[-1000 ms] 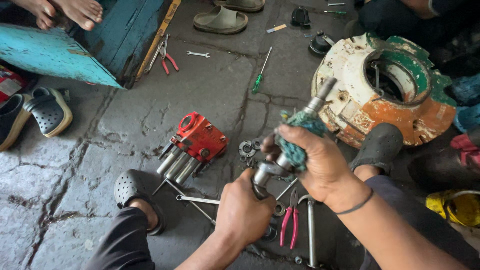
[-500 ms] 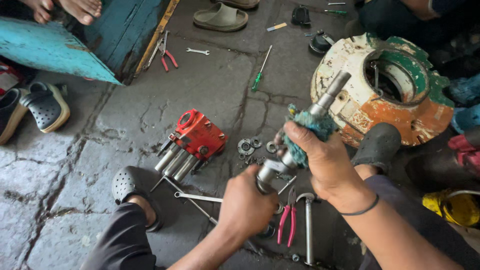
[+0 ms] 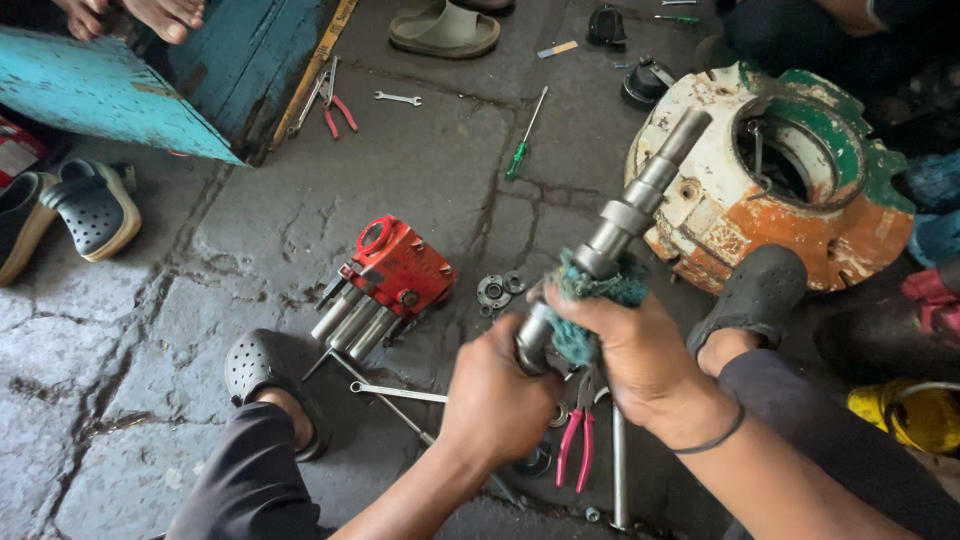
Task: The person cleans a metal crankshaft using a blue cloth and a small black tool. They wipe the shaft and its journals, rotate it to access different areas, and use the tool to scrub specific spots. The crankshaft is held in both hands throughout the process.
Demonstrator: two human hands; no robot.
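A stepped steel shaft (image 3: 640, 195) slants up to the right across the middle of the view. My left hand (image 3: 495, 400) grips its lower end. My right hand (image 3: 630, 345) wraps a teal rag (image 3: 600, 290) around the shaft a little higher up. Below my hands lie red-handled pliers (image 3: 572, 445) and a wrench (image 3: 400, 392) on the stone floor. A red metal block with several steel cylinders (image 3: 390, 280) lies to the left of my hands.
A round white, green and orange housing (image 3: 790, 210) stands at the right. Washers (image 3: 495, 290), a green screwdriver (image 3: 522, 150), a spanner (image 3: 398, 98) and more pliers (image 3: 335, 105) lie about. A teal board (image 3: 110, 95) and sandals sit at the left. Another person's feet show at top left.
The shaft has come up and further out of the rag, so more bare steel shows. My right hand has slid down toward my left hand.
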